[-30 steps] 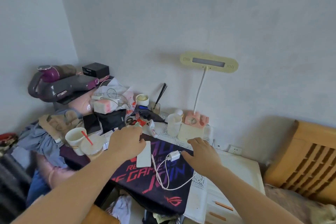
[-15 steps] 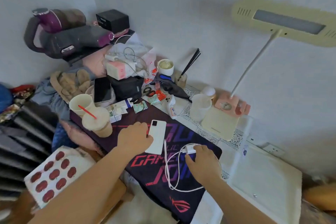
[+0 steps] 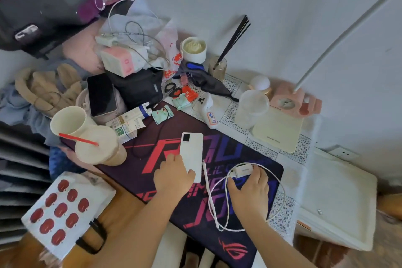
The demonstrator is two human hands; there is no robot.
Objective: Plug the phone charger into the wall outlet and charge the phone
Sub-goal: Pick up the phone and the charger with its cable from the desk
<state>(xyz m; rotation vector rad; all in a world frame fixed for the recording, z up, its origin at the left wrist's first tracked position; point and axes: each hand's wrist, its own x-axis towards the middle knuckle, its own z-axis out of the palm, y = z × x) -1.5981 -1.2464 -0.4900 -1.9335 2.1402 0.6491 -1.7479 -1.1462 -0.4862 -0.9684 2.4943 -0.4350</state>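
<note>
Phone (image 3: 191, 154) pinched at its near edge by left hand (image 3: 173, 177); right hand (image 3: 250, 191) fingers close around charger (image 3: 242, 171).

You are looking down at a cluttered table (image 3: 121, 204) with a wooden edge, pushed into a corner of plain pale walls (image 3: 282, 6). A dark gaming mat (image 3: 217, 154) with red and purple lettering covers its middle, and a white lace cloth (image 3: 237, 119) lies under it toward 2 o'clock. At 3 o'clock a white cabinet (image 3: 335, 202) stands beside the table. A desk lamp (image 3: 291, 102) with a pink base rises at 1 o'clock, its white stem (image 3: 348, 30) slanting up against the wall. Soft, even daylight fills the corner. At 9 o'clock, dark slats (image 3: 19, 169) show below the table's edge.
</note>
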